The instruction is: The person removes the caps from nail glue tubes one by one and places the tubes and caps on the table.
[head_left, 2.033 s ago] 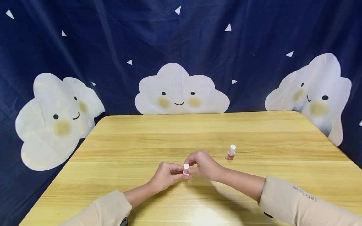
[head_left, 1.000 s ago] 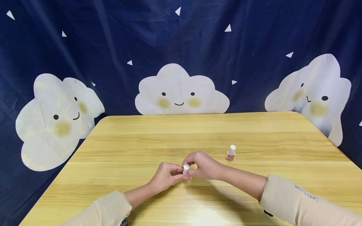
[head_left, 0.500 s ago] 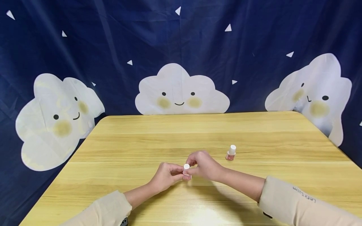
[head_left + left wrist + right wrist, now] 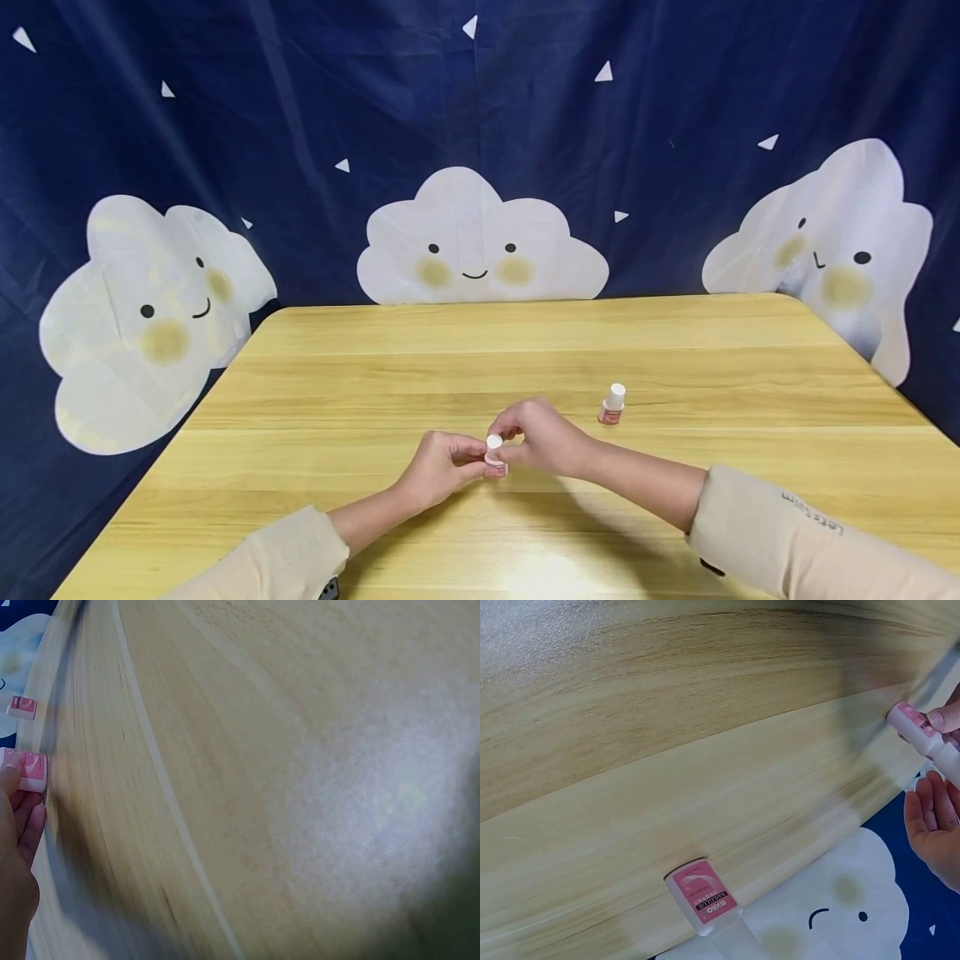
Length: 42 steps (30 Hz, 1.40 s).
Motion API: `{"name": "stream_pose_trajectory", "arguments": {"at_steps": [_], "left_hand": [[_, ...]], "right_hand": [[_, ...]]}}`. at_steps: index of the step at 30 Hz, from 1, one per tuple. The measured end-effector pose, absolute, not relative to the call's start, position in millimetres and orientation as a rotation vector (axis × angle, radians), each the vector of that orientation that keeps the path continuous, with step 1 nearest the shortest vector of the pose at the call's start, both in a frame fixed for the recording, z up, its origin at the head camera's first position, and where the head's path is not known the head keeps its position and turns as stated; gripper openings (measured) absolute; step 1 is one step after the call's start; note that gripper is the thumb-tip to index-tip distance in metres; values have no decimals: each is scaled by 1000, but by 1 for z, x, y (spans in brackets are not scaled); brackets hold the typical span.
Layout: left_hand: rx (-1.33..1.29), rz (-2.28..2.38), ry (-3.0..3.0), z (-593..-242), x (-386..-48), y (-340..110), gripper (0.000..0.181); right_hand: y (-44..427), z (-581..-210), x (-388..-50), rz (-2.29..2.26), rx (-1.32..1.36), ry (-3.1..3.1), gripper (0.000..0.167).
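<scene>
A small nail glue bottle (image 4: pixel 496 470) with a pink label stands near the middle of the table, between both hands. My left hand (image 4: pixel 438 472) pinches its body between thumb and fingers, as the left wrist view also shows with the bottle (image 4: pixel 34 771) at its left edge. Around the white cap (image 4: pixel 493 442) on top, the thumb and fingers of my right hand (image 4: pixel 546 442) are curled. The cap appears to sit on the bottle. A second, similar nail glue bottle (image 4: pixel 611 412) stands upright farther back to the right; the right wrist view shows its label (image 4: pixel 703 891).
The pale wooden table (image 4: pixel 360 375) has rounded far corners. Behind it hangs a dark blue curtain (image 4: pixel 420 100) with white clouds (image 4: pixel 480 233) and small triangles. Beige sleeves (image 4: pixel 780 517) cover the forearms.
My right hand's fingers shifted slightly left around the cap a second ago, then came back. My left hand stays on the bottle, and the second bottle has not moved.
</scene>
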<state>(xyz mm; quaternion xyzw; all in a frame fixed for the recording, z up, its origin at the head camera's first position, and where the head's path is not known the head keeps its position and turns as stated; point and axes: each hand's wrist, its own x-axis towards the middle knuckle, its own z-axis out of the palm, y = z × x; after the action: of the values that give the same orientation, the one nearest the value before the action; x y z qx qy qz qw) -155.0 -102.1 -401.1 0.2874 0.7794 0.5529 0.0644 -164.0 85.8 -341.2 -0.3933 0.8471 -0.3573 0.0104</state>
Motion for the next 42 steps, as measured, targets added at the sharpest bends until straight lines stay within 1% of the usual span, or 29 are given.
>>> {"name": "stream_pose_trajectory", "arguments": {"at_steps": [9, 13, 19, 26, 33, 42], "left_hand": [[883, 1681, 2342, -401, -155, -102, 20], [852, 1679, 2339, -401, -156, -102, 21], [810, 1651, 2356, -400, -156, -103, 22], [823, 1666, 2355, -401, -156, -102, 20], [816, 1661, 2373, -401, -156, -101, 21], [793, 1647, 2385, -400, -156, -101, 21]], "right_hand": [[88, -338, -165, -1097, -1314, 2591, 7], [88, -333, -165, -1062, -1328, 2577, 6], [87, -330, -165, -1024, -1288, 2595, 5], [85, -330, -165, -1009, -1234, 2605, 10], [86, -324, -166, -906, -1239, 2616, 17], [89, -318, -166, -886, -1204, 2623, 8]]}}
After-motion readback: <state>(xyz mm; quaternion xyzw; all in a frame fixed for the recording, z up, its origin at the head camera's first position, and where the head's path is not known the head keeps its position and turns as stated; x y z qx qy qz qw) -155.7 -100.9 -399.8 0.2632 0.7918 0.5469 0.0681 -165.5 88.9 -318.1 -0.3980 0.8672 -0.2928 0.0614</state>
